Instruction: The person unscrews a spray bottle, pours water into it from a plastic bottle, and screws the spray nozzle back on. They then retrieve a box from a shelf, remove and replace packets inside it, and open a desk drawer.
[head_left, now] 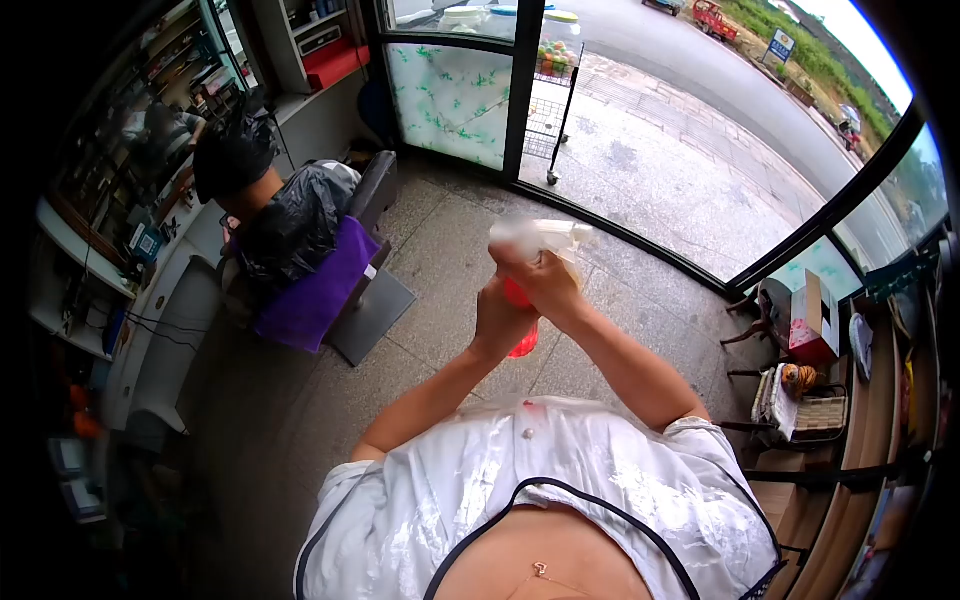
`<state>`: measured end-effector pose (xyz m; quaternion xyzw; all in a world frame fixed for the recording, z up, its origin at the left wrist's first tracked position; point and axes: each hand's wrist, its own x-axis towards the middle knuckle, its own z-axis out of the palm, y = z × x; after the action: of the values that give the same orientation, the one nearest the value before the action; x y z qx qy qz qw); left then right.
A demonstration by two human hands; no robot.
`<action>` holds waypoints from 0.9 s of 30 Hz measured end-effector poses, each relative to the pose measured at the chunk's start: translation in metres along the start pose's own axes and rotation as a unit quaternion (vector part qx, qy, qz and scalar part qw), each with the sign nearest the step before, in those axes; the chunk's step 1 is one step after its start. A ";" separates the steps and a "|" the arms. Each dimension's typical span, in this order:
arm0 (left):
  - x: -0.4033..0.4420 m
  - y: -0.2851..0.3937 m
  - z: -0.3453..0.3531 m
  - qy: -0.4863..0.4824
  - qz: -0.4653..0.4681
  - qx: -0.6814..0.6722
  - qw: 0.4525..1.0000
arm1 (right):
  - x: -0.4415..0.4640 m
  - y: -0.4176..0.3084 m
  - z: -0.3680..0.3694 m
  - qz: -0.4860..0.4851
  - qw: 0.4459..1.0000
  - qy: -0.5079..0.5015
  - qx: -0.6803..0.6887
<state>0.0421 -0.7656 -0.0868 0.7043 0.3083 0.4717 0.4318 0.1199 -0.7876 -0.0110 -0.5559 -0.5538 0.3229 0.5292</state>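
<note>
In front of my chest, both hands are on a red spray bottle (pixel 523 341) with a white top (pixel 565 236). My left hand (pixel 503 318) is wrapped around the bottle's red body, whose lower end shows beneath it. Higher up, my right hand (pixel 543 282) grips the bottle near its white top. The fingertips by the top are blurred. To the left sits a person (pixel 300 215) in a chair, with a black cover on the head, black plastic over the shoulders and a purple cloth (pixel 325 290) behind.
A counter (pixel 150 310) and mirror line the left side. Glass doors with a dark frame (pixel 620 238) stand ahead, with a wire cart (pixel 545 125) outside. At right are a wicker chair (pixel 815 412), a cardboard box (pixel 815 315) and wooden shelves (pixel 868 420).
</note>
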 end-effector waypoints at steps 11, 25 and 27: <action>0.153 -0.061 0.017 -0.306 -0.062 -0.105 0.944 | 0.149 0.033 -0.102 -0.031 0.939 -0.194 0.283; 0.316 -0.141 0.059 -0.180 0.067 0.063 0.979 | 0.297 0.090 -0.115 -0.149 0.938 0.308 -0.050; 0.325 -0.149 0.070 -0.186 0.084 0.073 0.976 | 0.307 0.093 -0.124 -0.062 0.939 0.335 0.036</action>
<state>0.2217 -0.4498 -0.1040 0.8327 0.1961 0.3432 0.3879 0.3178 -0.5064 -0.0009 -0.5769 -0.3658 0.1037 0.7229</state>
